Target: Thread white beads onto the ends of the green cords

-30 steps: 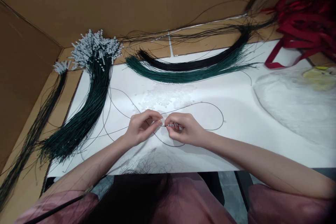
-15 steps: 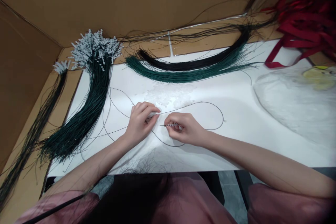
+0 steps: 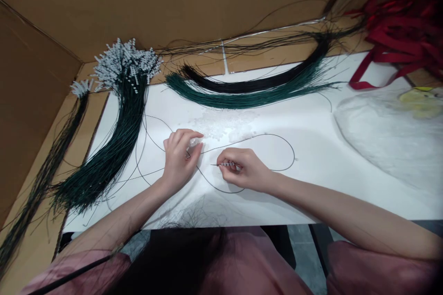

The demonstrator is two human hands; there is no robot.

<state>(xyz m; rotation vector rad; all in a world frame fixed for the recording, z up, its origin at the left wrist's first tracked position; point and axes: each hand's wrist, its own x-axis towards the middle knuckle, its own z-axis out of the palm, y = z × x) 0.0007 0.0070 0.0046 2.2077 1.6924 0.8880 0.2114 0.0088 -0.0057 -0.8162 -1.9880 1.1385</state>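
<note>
My right hand (image 3: pixel 244 169) is closed in a pinch on a thin dark wire (image 3: pixel 294 153), whose bare tip points left past the fingertips. Several small pale beads (image 3: pixel 228 164) sit threaded on the wire, showing between thumb and fingers. To its left, my left hand (image 3: pixel 180 153) curls round a few clear beads (image 3: pixel 194 142), held between thumb and fingers; the wire also passes through or behind this hand, which I cannot tell. Loops of wire lie around both hands. Just beyond, a loose scatter of clear beads (image 3: pixel 224 124) covers part of the white sheet (image 3: pixel 311 122).
At left lie a large bundle of green wire stems with white beaded tips (image 3: pixel 128 62) and a thinner one (image 3: pixel 81 88). Behind the beads are green wires (image 3: pixel 238 101) and black wires (image 3: pixel 242 86). Red ribbon (image 3: pixel 398 37) and a clear plastic bag (image 3: pixel 387 133) occupy the right. Cardboard walls (image 3: pixel 194 4) enclose the back.
My left hand has shifted slightly left, away from the right hand, and its fingertips have parted a little, showing the clear beads. My right hand has stayed in place.
</note>
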